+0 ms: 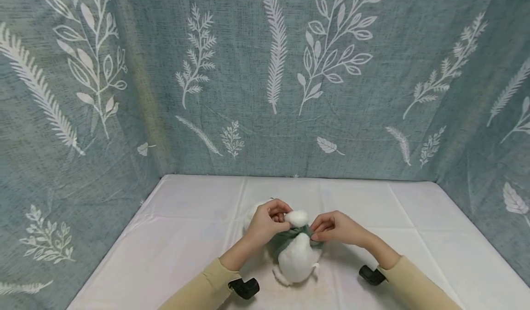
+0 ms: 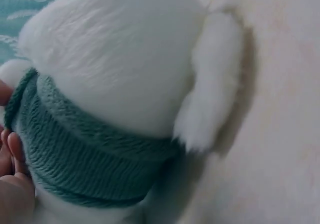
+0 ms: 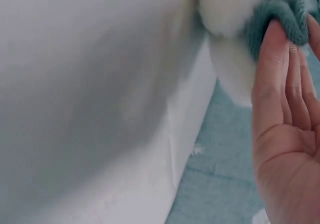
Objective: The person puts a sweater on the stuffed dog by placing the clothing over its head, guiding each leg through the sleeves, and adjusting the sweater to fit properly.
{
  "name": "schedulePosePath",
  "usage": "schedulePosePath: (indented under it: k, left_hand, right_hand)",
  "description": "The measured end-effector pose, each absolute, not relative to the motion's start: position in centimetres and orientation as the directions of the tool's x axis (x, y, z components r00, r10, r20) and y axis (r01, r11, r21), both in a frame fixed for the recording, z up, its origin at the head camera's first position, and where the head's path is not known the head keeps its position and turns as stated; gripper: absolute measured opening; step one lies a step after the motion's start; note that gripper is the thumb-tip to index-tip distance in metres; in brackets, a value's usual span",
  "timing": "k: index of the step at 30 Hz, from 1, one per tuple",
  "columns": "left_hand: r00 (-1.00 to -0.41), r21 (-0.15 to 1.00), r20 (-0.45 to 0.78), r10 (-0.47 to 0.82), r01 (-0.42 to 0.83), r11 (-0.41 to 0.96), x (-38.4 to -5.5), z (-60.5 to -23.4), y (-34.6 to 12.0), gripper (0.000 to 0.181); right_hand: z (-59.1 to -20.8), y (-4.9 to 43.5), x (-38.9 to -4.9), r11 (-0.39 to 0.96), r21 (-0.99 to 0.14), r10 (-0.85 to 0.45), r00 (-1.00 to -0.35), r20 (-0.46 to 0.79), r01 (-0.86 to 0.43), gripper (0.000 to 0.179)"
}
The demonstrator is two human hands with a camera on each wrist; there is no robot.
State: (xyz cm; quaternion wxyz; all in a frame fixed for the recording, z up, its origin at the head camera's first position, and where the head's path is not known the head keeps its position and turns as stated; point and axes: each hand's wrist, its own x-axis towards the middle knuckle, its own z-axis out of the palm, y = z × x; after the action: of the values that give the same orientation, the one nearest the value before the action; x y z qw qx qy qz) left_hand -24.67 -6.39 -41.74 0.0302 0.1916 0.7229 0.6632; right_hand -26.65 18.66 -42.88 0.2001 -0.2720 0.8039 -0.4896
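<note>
A white plush toy [image 1: 297, 260] lies on the table with a green knitted sweater [image 1: 283, 239] around its middle. My left hand [image 1: 268, 222] pinches the sweater's edge beside a rounded white part of the toy. In the left wrist view its fingertips sit at the ribbed knit [image 2: 95, 154], at the picture's left border. From the other side, my right hand [image 1: 340, 227] pinches a fold of the knit. In the right wrist view the thumb and fingers are at the bunched green edge [image 3: 285, 19]. The toy's far end is partly hidden behind my left hand.
A white cloth [image 1: 186, 222] covers the table. Blue-green curtains [image 1: 248, 130] with white leaf prints stand along the back and both sides. Each wrist wears a black camera mount, one of them the left mount [image 1: 244, 289].
</note>
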Motion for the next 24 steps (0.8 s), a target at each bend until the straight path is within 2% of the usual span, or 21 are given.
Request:
schedulePosePath:
  k: [7, 11, 16, 20, 24]
  left_hand:
    - [-0.907, 0.896, 0.269, 0.325, 0.359, 0.261, -23.7, -40.5, -7.5, 0.020]
    - [-0.927, 0.850, 0.270, 0.261, 0.357, 0.388, -22.9, -39.4, -8.5, 0.010]
    - [-0.948, 0.812, 0.191, 0.255, 0.299, 0.502, -22.4, -39.4, -9.8, 0.016]
    - [-0.950, 0.833, 0.070, 0.304, 0.224, 0.506, -22.3, -40.2, -10.5, 0.028]
    - [-0.948, 0.860, -0.009, 0.319, 0.156, 0.486, -22.4, -40.8, -10.5, 0.038]
  right_hand:
    - [-42.7, 19.2, -28.2, 0.408, -0.889, -0.466, -0.885, -0.007, -0.207, 0.033]
    - [-43.0, 18.5, -29.0, 0.438, -0.888, -0.428, -0.902, -0.065, -0.144, 0.035]
    - [-43.5, 17.6, -30.1, 0.421, -0.907, -0.509, -0.831, -0.224, -0.014, 0.040]
    - [-43.6, 17.2, -30.4, 0.381, -0.922, -0.592, -0.750, -0.294, 0.061, 0.039]
    - [-43.7, 16.8, -30.5, 0.367, -0.921, -0.620, -0.704, -0.347, 0.131, 0.034]
